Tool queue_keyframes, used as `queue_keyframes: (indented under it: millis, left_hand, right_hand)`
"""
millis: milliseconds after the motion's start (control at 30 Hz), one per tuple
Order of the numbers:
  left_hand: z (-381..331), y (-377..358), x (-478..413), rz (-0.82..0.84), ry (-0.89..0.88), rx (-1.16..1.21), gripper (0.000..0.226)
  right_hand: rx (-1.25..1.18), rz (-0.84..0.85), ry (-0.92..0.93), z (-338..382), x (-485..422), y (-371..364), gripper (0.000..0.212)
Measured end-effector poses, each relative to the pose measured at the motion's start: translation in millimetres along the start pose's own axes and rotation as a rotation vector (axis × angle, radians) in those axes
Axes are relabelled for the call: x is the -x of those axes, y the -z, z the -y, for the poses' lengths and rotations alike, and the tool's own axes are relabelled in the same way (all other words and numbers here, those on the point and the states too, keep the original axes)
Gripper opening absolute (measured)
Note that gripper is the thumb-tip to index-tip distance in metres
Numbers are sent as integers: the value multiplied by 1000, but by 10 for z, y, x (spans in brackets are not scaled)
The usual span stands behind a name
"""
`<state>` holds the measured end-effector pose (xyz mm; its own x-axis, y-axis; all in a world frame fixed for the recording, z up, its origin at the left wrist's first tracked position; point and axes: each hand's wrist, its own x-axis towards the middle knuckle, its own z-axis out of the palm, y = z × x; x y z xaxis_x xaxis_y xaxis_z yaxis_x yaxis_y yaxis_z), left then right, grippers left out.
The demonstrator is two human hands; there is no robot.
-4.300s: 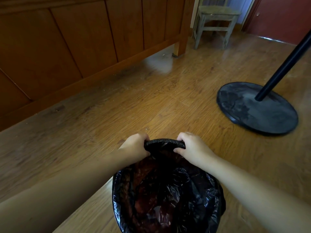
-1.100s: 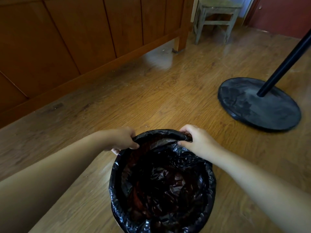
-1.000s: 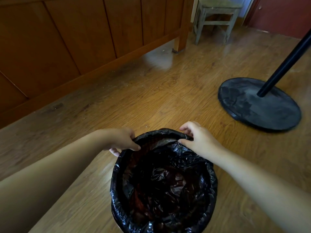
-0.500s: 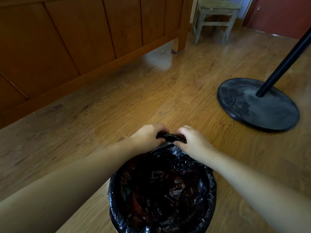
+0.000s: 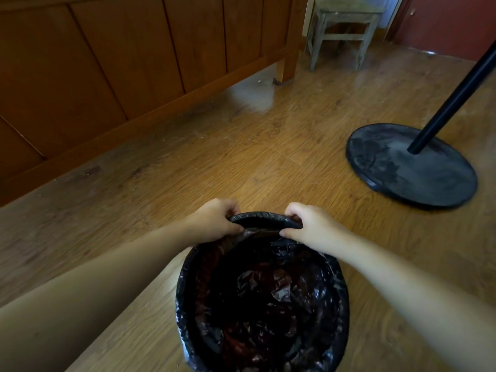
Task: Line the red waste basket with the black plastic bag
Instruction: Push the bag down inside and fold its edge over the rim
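The black plastic bag (image 5: 264,299) sits inside the waste basket on the wooden floor, its edge folded over the rim all around. The basket itself is almost wholly covered; only dark red glints show through the thin plastic inside. My left hand (image 5: 214,220) grips the bag's rolled edge at the far left of the rim. My right hand (image 5: 308,224) pinches the same edge at the far right of the rim. A short stretch of the rolled edge shows between the two hands.
A black round stand base (image 5: 410,167) with a slanted pole (image 5: 456,98) sits on the floor to the right. A wooden panelled furniture side (image 5: 120,63) runs along the left. A small wooden stool (image 5: 341,30) stands at the back.
Half a second ago my hands were almost touching on the far rim; now they have moved apart along it. A second ago the left hand was further left on the rim.
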<state>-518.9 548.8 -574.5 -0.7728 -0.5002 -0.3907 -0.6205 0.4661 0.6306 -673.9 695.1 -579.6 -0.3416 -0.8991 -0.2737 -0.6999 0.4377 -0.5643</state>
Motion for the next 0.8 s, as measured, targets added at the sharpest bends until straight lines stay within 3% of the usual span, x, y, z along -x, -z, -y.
queue_keyframes:
  millis: [133,300,367,433,567,633,800]
  left_hand:
    - [101,47,60,35,86,100,16]
    - [120,119,108,243,184,90,16]
    - [90,157,131,319,228,2,33]
    - [58,166,130,258,208,-168,55]
    - [-104,57,112,-125,-77,-165,39]
    - [-176,-28,93,-128,-150,-111,32]
    - [-205,-150,61,-81,-146,-105,18]
  right_hand:
    - [-33,-42,-19,-71,14,43,22]
    - [-4,-50,-1,-58,16,5,26]
    - [2,-38,11,-39,19,-12,24]
    - [-21,-26,39,-16,21,-36,20]
    - [-40,-53,124,70,-7,-110,15]
    - [-62,-58,157,106,-33,-134,16]
    - [-183,-170,193,82,-1,-110,32]
